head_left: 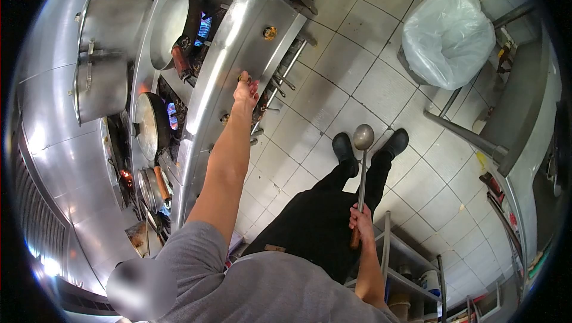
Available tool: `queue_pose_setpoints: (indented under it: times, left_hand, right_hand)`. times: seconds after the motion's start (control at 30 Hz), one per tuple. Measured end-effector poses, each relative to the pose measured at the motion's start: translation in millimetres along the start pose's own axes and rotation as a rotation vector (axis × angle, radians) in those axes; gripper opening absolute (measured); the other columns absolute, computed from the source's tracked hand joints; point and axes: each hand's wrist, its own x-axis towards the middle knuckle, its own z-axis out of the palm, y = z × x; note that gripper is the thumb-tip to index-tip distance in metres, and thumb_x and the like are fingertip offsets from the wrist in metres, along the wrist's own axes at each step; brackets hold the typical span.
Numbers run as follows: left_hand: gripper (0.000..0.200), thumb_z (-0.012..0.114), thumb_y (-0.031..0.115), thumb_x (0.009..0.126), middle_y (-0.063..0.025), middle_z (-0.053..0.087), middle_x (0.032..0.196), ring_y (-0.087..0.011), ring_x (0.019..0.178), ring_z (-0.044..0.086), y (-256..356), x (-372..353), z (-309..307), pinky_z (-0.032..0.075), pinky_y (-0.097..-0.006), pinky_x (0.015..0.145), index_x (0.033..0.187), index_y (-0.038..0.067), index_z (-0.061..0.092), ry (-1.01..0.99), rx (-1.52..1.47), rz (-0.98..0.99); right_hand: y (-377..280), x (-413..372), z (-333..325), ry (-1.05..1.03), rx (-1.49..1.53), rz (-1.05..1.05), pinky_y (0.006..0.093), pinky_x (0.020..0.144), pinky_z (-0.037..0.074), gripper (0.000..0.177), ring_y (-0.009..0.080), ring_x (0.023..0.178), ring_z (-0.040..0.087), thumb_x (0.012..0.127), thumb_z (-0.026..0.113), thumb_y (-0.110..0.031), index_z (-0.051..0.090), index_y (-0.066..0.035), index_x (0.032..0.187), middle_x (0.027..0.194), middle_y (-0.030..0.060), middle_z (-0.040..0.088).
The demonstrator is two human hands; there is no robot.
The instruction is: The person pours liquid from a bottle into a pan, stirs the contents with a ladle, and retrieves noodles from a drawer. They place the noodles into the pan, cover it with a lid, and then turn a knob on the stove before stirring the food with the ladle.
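At the front panel of the steel stove [205, 96], my left hand [245, 92] reaches out with its fingers closed on a control knob [242, 77], which they partly hide. My right hand [361, 220] grips the wooden handle of a metal ladle [363, 137]. The ladle's bowl points away from me, above the floor between my shoes. On the burners beyond my left arm, a pan with pale contents [171, 34] sits over a blue flame [204, 28]. A second, smaller pan [149, 126] stands near another blue flame [173, 114].
Two large steel pots [116, 13] stand behind the burners. More brass knobs [270, 33] line the stove front. A bin with a clear plastic liner [450, 37] stands on the tiled floor [381, 78]. Metal shelving [417, 287] is close on my right, and a steel counter [518, 102] lies beyond.
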Motion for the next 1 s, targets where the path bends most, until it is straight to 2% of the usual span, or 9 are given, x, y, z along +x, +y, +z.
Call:
queue_pose_setpoints:
  times: [0.17, 0.37, 0.57, 0.87, 1.0]
  left_hand:
    - [0.044, 0.073, 0.053, 0.081, -0.0024, 0.069, 0.077, -0.0106, 0.057, 0.053, -1, 2, 2, 0.034, -0.0311, 0.053, 0.095, 0.012, 0.064, 0.032, -0.006, 0.017]
    - [0.041, 0.078, 0.049, 0.077, -0.005, 0.068, 0.075, -0.0134, 0.055, 0.051, 0, -7, 8, 0.034, -0.0322, 0.053, 0.086, 0.011, 0.066, 0.13, -0.01, 0.048]
    - [0.042, 0.083, 0.044, 0.073, -0.0075, 0.069, 0.074, -0.0159, 0.056, 0.053, 5, -28, 18, 0.035, -0.0343, 0.053, 0.084, 0.007, 0.067, 0.248, -0.011, 0.06]
    - [0.042, 0.084, 0.041, 0.073, -0.0102, 0.069, 0.079, -0.0158, 0.055, 0.051, 4, -26, 20, 0.038, -0.0369, 0.057, 0.084, 0.005, 0.067, 0.285, 0.001, 0.089]
    - [0.044, 0.082, 0.046, 0.074, -0.0095, 0.068, 0.076, -0.0151, 0.054, 0.049, 5, -21, 17, 0.038, -0.0372, 0.057, 0.085, 0.006, 0.067, 0.255, 0.048, 0.056]
  right_hand:
    - [0, -1, 1, -0.003, -0.002, 0.001, 0.0253, 0.039, 0.036, 0.017, 0.008, 0.044, 0.038, 0.089, 0.06, -0.007, 0.047, -0.012, 0.099, 0.063, -0.0015, 0.04]
    - [1, 0, 0, -0.002, -0.002, -0.003, 0.0249, 0.039, 0.035, 0.016, 0.0079, 0.044, 0.038, 0.089, 0.059, -0.007, 0.047, -0.013, 0.098, 0.064, -0.0014, 0.04]
    - [1, 3, -1, -0.002, 0.015, 0.0, 0.0267, 0.038, 0.038, 0.017, 0.0089, 0.043, 0.039, 0.089, 0.06, -0.006, 0.046, -0.01, 0.099, 0.063, -0.001, 0.041]
    - [-7, -2, 9, 0.021, 0.008, 0.003, 0.0261, 0.038, 0.035, 0.016, 0.0083, 0.043, 0.038, 0.089, 0.06, -0.006, 0.047, -0.012, 0.097, 0.062, -0.0018, 0.04]
    - [-6, 1, 8, 0.029, -0.002, 0.013, 0.0259, 0.038, 0.034, 0.016, 0.0082, 0.043, 0.038, 0.089, 0.059, -0.006, 0.047, -0.012, 0.097, 0.062, -0.002, 0.04]
